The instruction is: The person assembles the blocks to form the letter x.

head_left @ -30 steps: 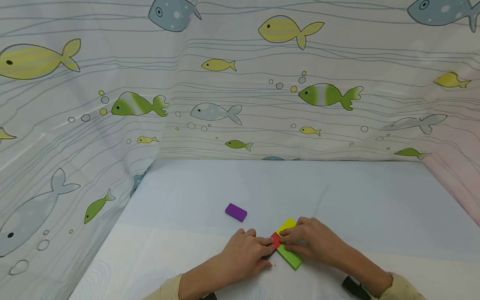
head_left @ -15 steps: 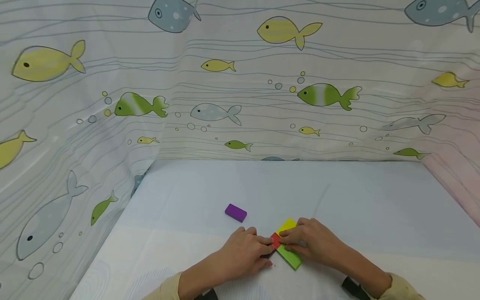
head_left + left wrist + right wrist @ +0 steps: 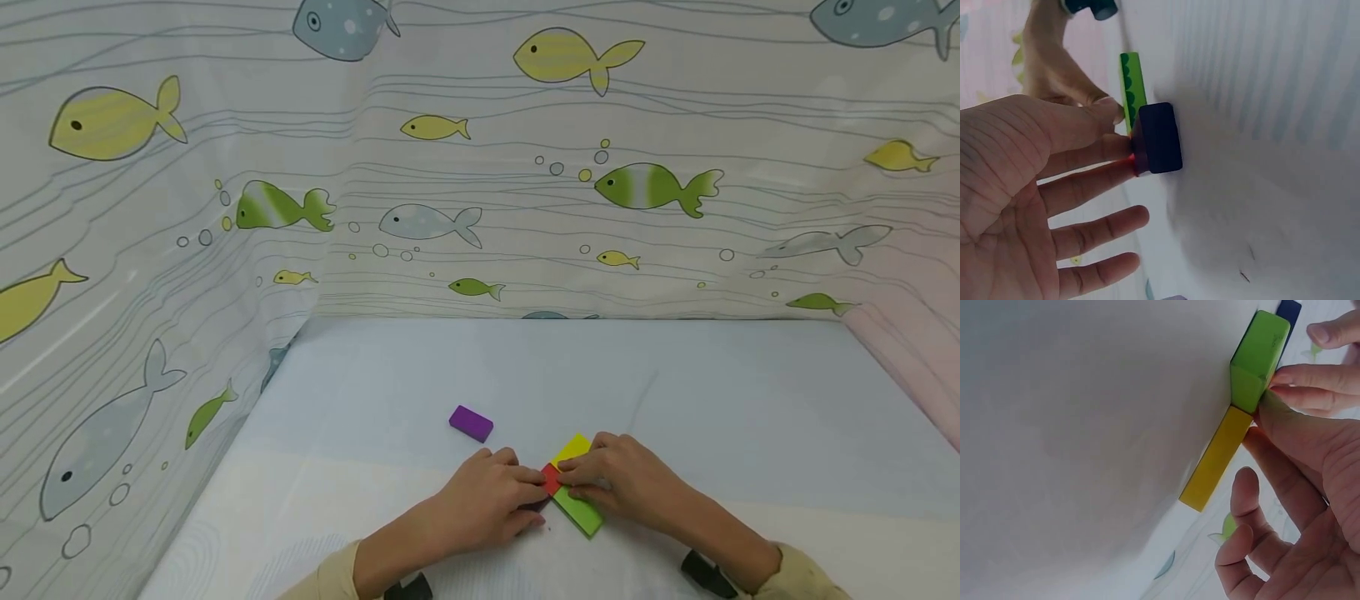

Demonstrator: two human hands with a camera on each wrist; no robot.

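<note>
Yellow point(image 3: 573, 447), green point(image 3: 581, 515) and dark blue point(image 3: 1165, 139) wooden blocks meet around a small red block point(image 3: 551, 477) on the table. From the left, the index and middle fingertips of my left hand point(image 3: 480, 504) touch the red and dark blue blocks. Its ring and little fingers stretch out free. From the other side, the thumb and index finger of my right hand point(image 3: 630, 479) press where the red, green and yellow blocks join. That hand's other fingers are bent loosely. Part of the dark blue block is hidden under my left hand in the head view.
Behind my left hand lies a loose purple block point(image 3: 471, 423). The white-covered table point(image 3: 750, 400) extends back to a curtain point(image 3: 540, 183) printed with fish. A pink cloth point(image 3: 918, 333) hangs at the right. Black wrist cameras point(image 3: 708, 575) sit low near both sleeves.
Both hands stay almost in place on the blocks, and nothing is picked up or released. The left side of the fish curtain has shifted to the right.
</note>
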